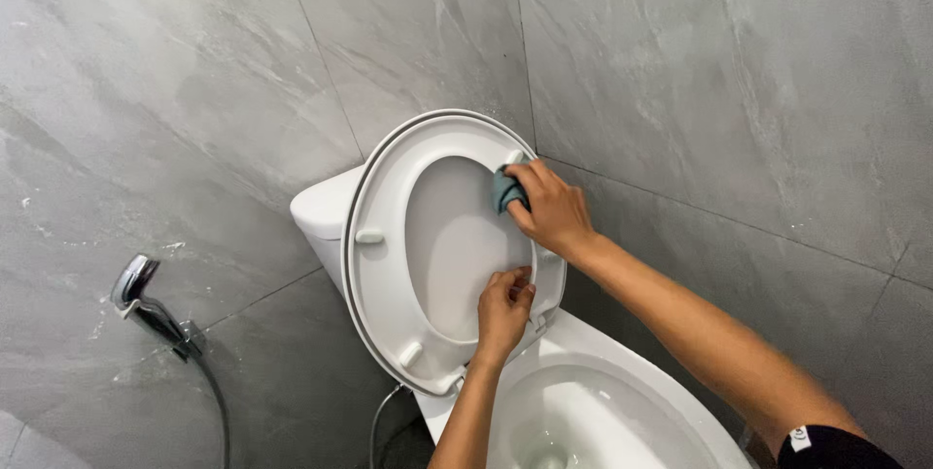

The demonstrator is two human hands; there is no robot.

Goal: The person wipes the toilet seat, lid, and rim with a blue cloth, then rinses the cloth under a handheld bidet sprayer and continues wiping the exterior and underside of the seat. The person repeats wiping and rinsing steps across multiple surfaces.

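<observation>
- Head view: my right hand (pixel 552 211) pinches a blue-grey cloth (pixel 507 191) against the upper right rim of the raised toilet seat (pixel 384 236).
- My left hand (pixel 503 309), grip closed on the lower inner edge, seems to steady the seat.
- Below my grips the bowl (pixel 583 411) is open; the wall (pixel 729 90) is close behind.

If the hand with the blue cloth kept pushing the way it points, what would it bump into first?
The right hand points up-left, pressing the cloth on the raised seat rim. The cloth already touches the seat, so that comes first; beyond the rim probably the lid, though depth is hard to judge.
</observation>
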